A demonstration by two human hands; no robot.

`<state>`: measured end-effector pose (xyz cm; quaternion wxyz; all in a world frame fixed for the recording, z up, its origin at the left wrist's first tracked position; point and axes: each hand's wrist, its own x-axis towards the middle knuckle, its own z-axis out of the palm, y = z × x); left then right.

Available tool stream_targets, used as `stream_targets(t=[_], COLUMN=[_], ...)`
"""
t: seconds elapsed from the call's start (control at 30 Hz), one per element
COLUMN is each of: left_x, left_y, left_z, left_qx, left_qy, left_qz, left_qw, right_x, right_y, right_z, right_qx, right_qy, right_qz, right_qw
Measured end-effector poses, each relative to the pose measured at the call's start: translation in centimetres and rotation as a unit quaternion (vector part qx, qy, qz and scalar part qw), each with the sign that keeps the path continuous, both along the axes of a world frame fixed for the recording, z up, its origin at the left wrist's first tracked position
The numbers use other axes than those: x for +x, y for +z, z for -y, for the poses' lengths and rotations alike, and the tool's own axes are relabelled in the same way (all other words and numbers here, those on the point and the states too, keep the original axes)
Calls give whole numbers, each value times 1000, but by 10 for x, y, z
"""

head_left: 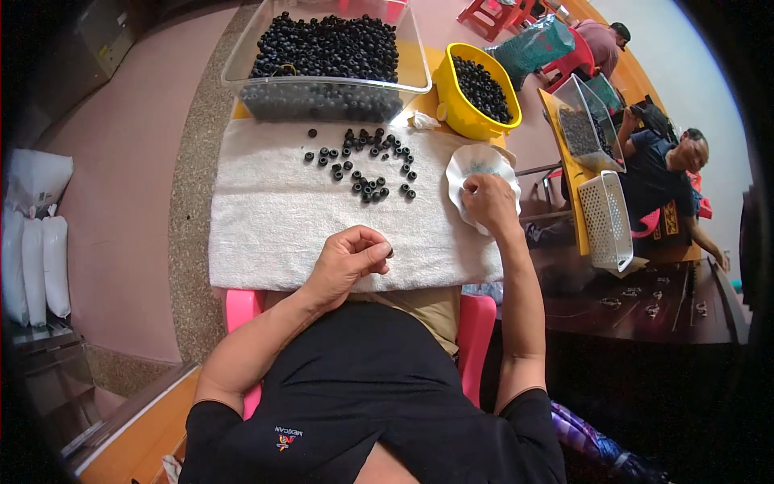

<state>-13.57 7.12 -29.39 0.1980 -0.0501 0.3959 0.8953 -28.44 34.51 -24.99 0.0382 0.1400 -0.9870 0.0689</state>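
My left hand (352, 258) is closed above the near part of a white towel (266, 206), a small black round piece (390, 253) pinched between thumb and forefinger. Mostly hidden by the fingers, it resembles the loose black pieces (368, 195) with centre holes scattered on the towel beyond. Over at the right, my right hand (490, 203) reaches into a white dish with a wavy rim (456, 168). Its fingers are pinched together, and what they hold, if anything, is hidden. Small greenish bits (481, 168) lie in the dish.
A clear plastic bin (234, 71) heaped with black pieces stands at the far edge. Beside it are a yellow tub (454, 109) of similar pieces and a crumpled white tissue (424, 120). Further right, a person (665, 169) sits near a white perforated basket (606, 222).
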Motion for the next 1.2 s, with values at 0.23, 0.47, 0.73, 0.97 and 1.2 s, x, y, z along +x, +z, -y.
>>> stream_targets(t=[0.23,0.47,0.73,0.97,1.2], left_x=[1,0,0,0,0], left_y=[-1,0,-1,-1,-2], left_z=[0,0,-1,0,0], left_qx=[-2,-2,-4,-9,-8], left_qy=[2,1,0,4,3], left_qz=[1,1,0,5,2], left_qw=[1000,1000,1000,1000,1000], right_x=[12,22,21,22,18], right_y=[4,-1,-5,0,0], right_z=[-7,-20,-25,-16,-17], right_qx=[-115,-235,-259,-267,-249], right_qy=[61,87,89,52,94], right_qz=[-63,-32,-56,-44,-78], right_qw=[990,967,960,961,961])
